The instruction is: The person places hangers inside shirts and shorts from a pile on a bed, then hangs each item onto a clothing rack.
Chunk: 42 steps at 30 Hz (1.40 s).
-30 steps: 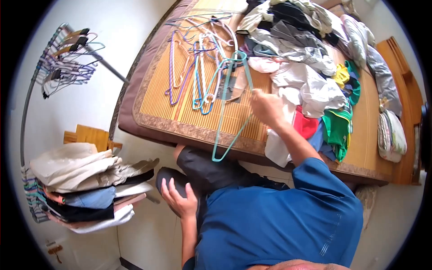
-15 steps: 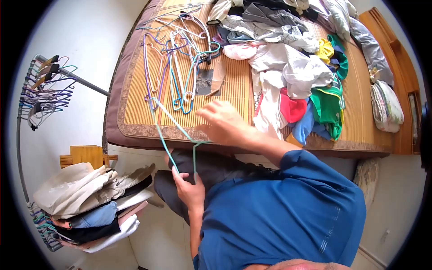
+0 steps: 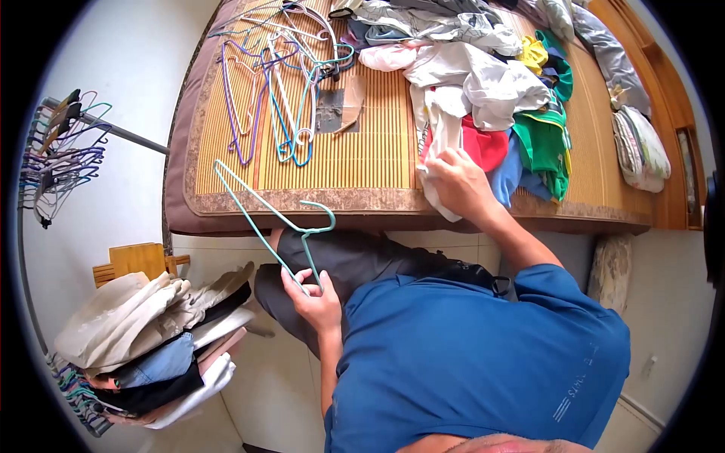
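My left hand [image 3: 313, 303] is closed around one end of a light green clothes hanger [image 3: 260, 198], which sticks up in front of the bed's edge with its hook to the right. My right hand [image 3: 458, 181] grips a white garment [image 3: 439, 128] at the near side of the clothes pile, with its fingers bunched on the cloth. Next to that hand lie a red garment [image 3: 483, 145] and a blue one [image 3: 506, 181]. A green garment [image 3: 542, 143] is further right.
Several loose hangers [image 3: 276, 98] lie on the bamboo mat [image 3: 347, 170] at the left. A rack of hangers [image 3: 64, 155] stands against the wall, and hung clothes [image 3: 151, 325] are at lower left. Folded cloth [image 3: 638, 151] sits at the right bed edge.
My right hand has moved right from beside the green hanger to the white garment and taken hold of it. My left hand still holds the hanger. The view has shifted slightly.
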Each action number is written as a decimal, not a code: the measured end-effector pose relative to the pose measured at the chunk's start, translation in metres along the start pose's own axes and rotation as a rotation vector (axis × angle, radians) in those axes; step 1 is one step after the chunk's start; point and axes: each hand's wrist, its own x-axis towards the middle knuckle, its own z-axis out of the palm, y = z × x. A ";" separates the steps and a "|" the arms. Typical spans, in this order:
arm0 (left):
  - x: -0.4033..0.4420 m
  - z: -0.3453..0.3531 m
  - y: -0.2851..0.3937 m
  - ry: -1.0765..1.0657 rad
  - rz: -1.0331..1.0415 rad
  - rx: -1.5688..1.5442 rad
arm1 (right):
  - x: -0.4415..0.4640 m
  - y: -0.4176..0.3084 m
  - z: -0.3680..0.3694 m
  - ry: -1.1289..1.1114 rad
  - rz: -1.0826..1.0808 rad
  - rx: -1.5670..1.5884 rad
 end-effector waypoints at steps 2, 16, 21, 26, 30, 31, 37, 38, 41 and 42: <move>-0.003 -0.005 -0.003 -0.043 0.044 0.047 | 0.016 -0.012 0.012 0.071 0.064 0.196; -0.034 -0.045 -0.022 -0.053 0.029 -0.049 | 0.124 0.014 0.011 0.273 -0.021 -0.146; -0.038 -0.045 -0.035 -0.090 0.085 -0.059 | 0.142 0.081 0.005 0.119 0.088 -0.429; -0.041 -0.046 -0.032 -0.059 0.116 -0.025 | 0.160 0.094 0.001 -0.009 0.246 -0.381; -0.045 -0.049 -0.033 -0.018 0.100 -0.025 | 0.182 0.055 -0.018 0.342 0.315 0.221; -0.046 -0.049 -0.031 -0.010 0.099 -0.023 | 0.188 0.039 -0.019 0.419 0.224 0.207; -0.042 -0.060 -0.009 0.095 0.147 -0.018 | 0.190 -0.124 -0.043 0.292 -0.001 1.044; -0.042 -0.063 -0.007 0.108 0.150 -0.087 | 0.196 -0.139 -0.039 0.323 -0.087 1.045; -0.043 -0.072 -0.010 0.143 0.238 -0.185 | 0.201 -0.187 -0.031 0.158 -0.132 1.139; -0.043 -0.078 -0.002 0.127 0.211 -0.210 | 0.202 -0.198 -0.018 0.167 -0.125 1.095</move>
